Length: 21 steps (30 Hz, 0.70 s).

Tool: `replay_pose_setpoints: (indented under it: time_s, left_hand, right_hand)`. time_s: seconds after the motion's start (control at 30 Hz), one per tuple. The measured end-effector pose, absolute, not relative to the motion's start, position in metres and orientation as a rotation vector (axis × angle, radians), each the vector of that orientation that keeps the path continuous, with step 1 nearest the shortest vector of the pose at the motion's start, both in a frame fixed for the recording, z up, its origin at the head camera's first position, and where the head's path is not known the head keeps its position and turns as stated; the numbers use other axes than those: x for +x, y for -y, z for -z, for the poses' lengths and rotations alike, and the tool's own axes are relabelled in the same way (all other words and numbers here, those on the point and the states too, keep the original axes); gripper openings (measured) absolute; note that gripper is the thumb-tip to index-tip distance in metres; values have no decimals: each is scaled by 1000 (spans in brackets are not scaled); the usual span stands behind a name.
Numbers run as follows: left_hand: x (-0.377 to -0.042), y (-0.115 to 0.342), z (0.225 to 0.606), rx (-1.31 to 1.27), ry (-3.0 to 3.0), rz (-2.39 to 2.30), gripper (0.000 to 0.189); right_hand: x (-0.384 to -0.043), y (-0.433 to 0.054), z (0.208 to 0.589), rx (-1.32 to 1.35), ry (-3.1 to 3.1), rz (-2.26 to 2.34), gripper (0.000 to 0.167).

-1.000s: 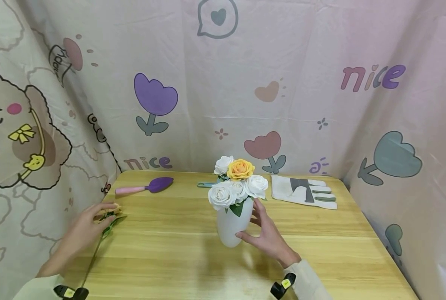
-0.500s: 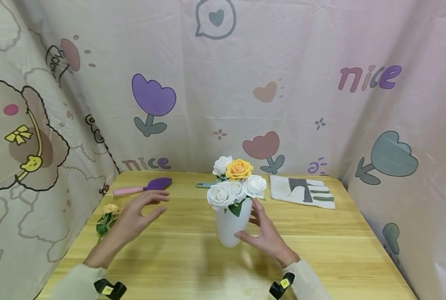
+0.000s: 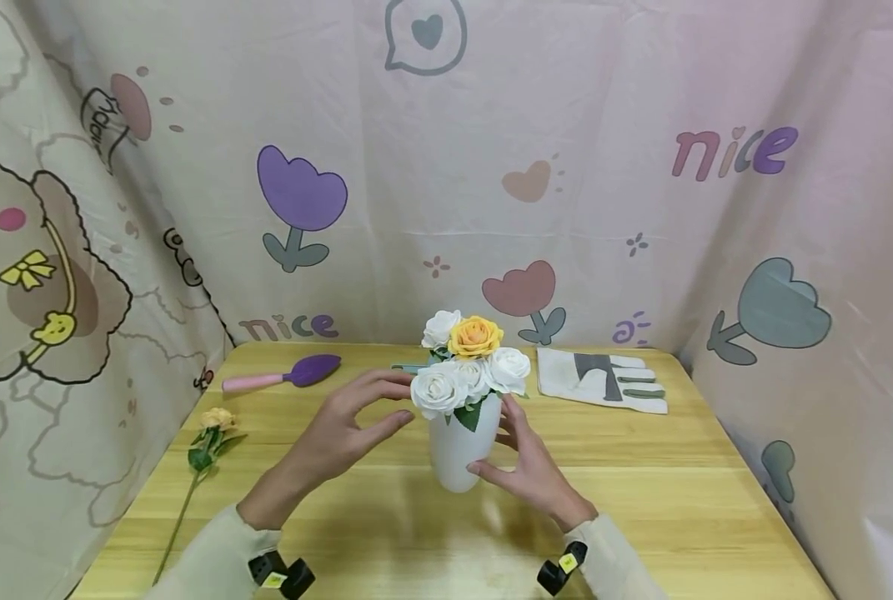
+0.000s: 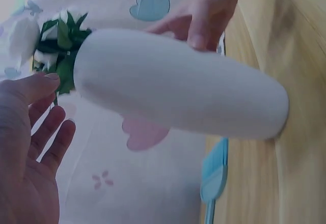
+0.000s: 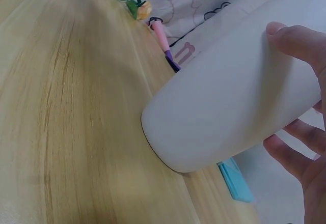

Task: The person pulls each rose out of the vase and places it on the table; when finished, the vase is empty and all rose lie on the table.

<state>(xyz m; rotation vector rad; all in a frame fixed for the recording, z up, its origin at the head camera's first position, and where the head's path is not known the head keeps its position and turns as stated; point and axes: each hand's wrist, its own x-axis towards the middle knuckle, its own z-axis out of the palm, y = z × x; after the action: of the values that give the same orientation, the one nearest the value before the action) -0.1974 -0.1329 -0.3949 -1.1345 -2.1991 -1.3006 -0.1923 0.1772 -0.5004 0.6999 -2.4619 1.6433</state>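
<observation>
A white vase (image 3: 452, 454) stands upright on the wooden table, holding white roses (image 3: 437, 390) and one yellow-orange rose (image 3: 475, 336) with green leaves. My right hand (image 3: 532, 475) grips the vase's right side, thumb at the front and fingers behind. My left hand (image 3: 344, 429) hovers at the left of the flowers, thumb and fingers spread with nothing between them. In the left wrist view its thumb (image 4: 38, 87) is close to the leaves (image 4: 65, 71); whether it touches them I cannot tell. A loose pale yellow rose (image 3: 217, 419) lies at the table's left edge.
A trowel with a purple blade (image 3: 314, 370) and pink handle lies at the back left. Behind the vase is a flat light-blue tool (image 4: 214, 175), partly hidden in the head view. A grey-and-white glove (image 3: 604, 381) lies at the back right. Printed curtains (image 3: 416, 208) enclose the table.
My left hand has let go of the loose yellow rose at the left edge and moved right to the flowers in the vase. The right hand keeps its hold on the vase.
</observation>
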Motion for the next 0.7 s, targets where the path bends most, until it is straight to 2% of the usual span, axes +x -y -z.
replay_pose_setpoints:
  time_s: [0.33, 0.7]
  left_hand:
    - [-198, 106, 394, -1195, 2154, 1247, 41]
    - [-201, 98, 393, -1168, 2070, 1204, 45]
  right_hand:
    - [-193, -177, 502, 695, 2460, -1656, 117]
    - [-192, -177, 501, 726, 2448, -1650, 116]
